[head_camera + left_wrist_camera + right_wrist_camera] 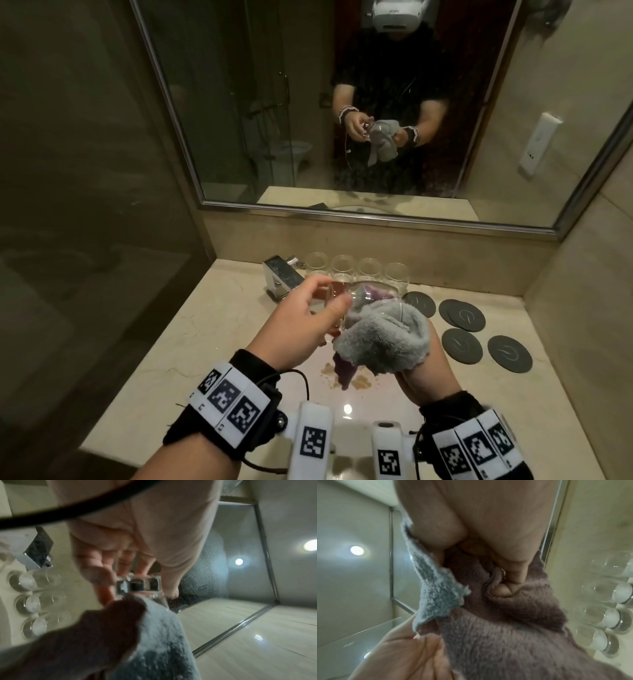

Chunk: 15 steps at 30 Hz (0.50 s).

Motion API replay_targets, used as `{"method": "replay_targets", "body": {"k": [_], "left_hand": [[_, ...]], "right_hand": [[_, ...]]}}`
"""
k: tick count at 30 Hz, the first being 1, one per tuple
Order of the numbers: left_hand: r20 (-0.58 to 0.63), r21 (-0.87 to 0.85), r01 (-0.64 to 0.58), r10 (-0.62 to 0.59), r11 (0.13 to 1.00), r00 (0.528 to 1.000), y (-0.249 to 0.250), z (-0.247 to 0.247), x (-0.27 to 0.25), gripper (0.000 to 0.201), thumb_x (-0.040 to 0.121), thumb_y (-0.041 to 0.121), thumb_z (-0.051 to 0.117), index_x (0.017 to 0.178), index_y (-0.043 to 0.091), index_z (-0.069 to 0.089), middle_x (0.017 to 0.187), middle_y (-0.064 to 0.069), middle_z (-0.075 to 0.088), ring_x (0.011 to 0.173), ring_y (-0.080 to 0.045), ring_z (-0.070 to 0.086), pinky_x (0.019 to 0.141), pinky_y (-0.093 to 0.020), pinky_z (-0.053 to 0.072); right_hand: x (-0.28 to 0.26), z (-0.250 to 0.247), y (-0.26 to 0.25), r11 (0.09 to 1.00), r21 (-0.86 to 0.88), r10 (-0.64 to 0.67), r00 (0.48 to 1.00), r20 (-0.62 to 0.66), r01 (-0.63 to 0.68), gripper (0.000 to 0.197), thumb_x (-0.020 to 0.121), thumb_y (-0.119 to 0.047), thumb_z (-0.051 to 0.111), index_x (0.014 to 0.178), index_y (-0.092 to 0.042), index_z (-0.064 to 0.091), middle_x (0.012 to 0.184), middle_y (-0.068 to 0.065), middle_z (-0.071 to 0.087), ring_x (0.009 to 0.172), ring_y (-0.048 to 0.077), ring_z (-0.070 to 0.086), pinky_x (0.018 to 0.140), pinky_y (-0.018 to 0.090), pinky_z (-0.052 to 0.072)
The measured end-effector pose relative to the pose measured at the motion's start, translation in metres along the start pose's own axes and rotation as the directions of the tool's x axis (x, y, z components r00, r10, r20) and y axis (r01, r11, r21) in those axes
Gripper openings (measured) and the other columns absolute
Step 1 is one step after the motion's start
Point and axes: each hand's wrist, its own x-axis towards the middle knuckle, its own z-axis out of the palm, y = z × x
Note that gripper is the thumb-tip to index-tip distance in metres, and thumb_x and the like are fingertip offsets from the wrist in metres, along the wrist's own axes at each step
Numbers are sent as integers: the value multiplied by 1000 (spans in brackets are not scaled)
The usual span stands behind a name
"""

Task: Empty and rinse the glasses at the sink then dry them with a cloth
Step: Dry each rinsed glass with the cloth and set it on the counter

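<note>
left hand point(301, 318): curled round base of glass point(356, 301), held tilted above counter point(191, 342) | right hand point(424, 370): cloth point(383, 339) gripped, grey/purple, stuffed into glass mouth | four more glasses point(356, 270) lined at back wall by faucet point(284, 277) | four dark coasters point(479, 332) at right, marking illegible | only writing: wristband fiducial tags point(226, 397)

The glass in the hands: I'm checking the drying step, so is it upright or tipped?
Tipped on its side. The left hand holds the glass by its base, its mouth toward the right hand, which pushes the cloth inside.
</note>
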Motion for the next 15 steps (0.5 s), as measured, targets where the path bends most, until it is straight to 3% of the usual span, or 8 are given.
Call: {"method": "replay_targets", "body": {"k": [2,3,4,6,8,10,12,15], "left_hand": [[41,48,-63,61,997,997,2,-1,-2,47,87,40,67,129,38,47,116,30,48,100,-1,58,79,-21,51],[40,49,-69,67,996,997,2,-1,-2,49,86,44,66,130,41,45,115,33,45,101,1,57,80,-21,50],[31,31,-52,51,998,998,3,0,-2,52,85,54,61,132,41,43,114,32,46,100,0,59,79,-23,52],[-4,-50,26,-26,998,1000,5,1,3,64,78,70,48,130,32,47,109,15,57,87,-4,64,68,-26,54],[-25,-64,44,-45,997,999,3,0,6,56,80,62,52,123,26,53,106,6,62,77,-4,67,64,-27,55],[14,-33,-27,28,999,1000,0,-3,8,47,82,50,64,124,32,53,121,11,58,93,-8,67,75,-29,57],[35,16,-72,71,997,997,-1,-4,7,50,82,46,69,127,39,49,128,21,52,108,-8,61,85,-31,55],[-15,-25,29,-29,999,999,3,1,6,64,77,68,51,130,32,46,115,16,56,96,-8,64,70,-27,56]], "right_hand": [[0,-1,-2,998,60,14,1000,0,-14,46,62,-40,85,92,-10,70,91,15,71,86,30,66,74,38,55],[1,-1,-4,997,74,13,1000,7,-14,49,57,-47,87,89,-13,73,89,13,71,83,27,67,72,35,56],[2,0,-5,998,69,4,1000,19,-6,48,55,-51,87,86,-17,74,88,12,72,82,25,67,72,33,56],[4,2,-6,999,51,-19,999,42,17,49,54,-52,87,87,-17,75,89,13,72,84,26,67,75,35,56],[6,4,-6,999,51,-16,999,42,14,54,54,-52,87,91,-15,74,91,16,71,86,28,67,77,39,55],[7,3,-7,998,70,4,999,36,-7,55,52,-55,87,90,-18,74,90,13,71,84,26,67,73,38,56],[8,3,-8,993,116,30,999,17,-32,54,52,-52,88,91,-18,74,88,10,71,80,23,66,68,34,56],[10,3,-6,994,94,50,998,-33,-46,38,71,-27,81,101,-8,66,89,10,72,80,24,66,62,34,55]]}}
